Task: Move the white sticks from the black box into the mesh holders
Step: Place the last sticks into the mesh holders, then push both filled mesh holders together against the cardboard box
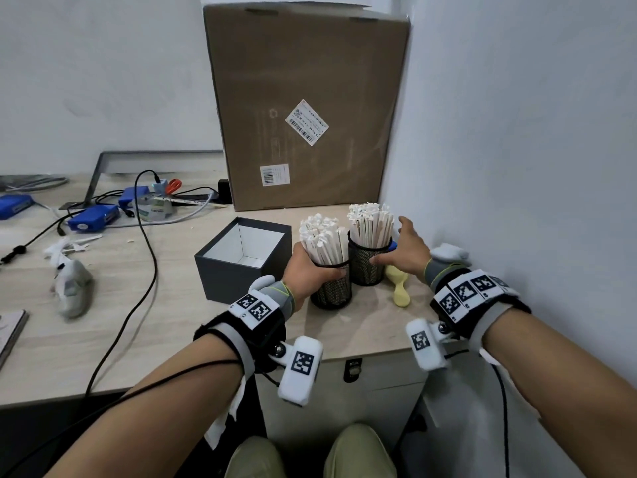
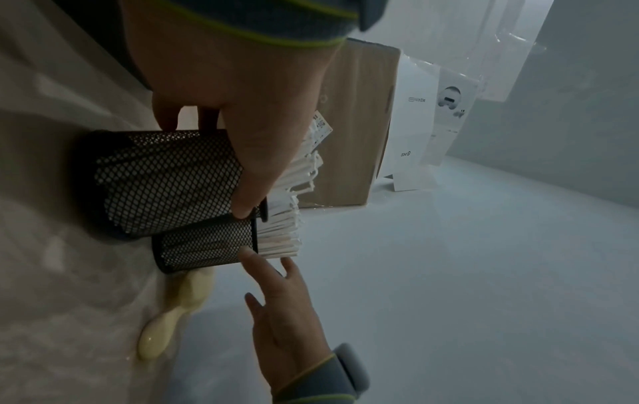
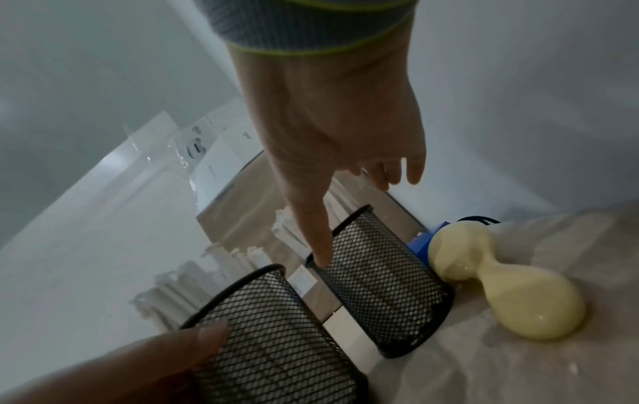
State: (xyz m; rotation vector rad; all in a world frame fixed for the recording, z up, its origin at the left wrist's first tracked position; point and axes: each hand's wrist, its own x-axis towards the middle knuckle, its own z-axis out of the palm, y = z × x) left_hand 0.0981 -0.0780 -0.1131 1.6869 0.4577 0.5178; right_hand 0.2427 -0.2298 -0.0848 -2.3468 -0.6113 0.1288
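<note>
The black box (image 1: pixel 220 270) stands open on the desk, and I see only its white inside, no sticks. Right of it stand two black mesh holders, both packed with white sticks (image 1: pixel 322 236). My left hand (image 1: pixel 306 274) grips the near holder (image 1: pixel 332 291) around its upper wall. My right hand (image 1: pixel 406 250) is spread flat beside the far holder (image 1: pixel 365 270), thumb tip on the rim. In the left wrist view my left hand (image 2: pixel 242 95) wraps the near holder (image 2: pixel 166 180). The right wrist view shows my right hand (image 3: pixel 328 123) touching the far holder (image 3: pixel 380 287).
A tall cardboard box (image 1: pixel 303 98) stands right behind the holders, and the wall (image 1: pixel 517 167) closes off the right side. A pale yellow dumbbell-shaped object (image 1: pixel 400 288) lies right of the holders, by a blue item (image 1: pixel 391 244). Cables (image 1: pixel 144 253) and blue devices lie to the left.
</note>
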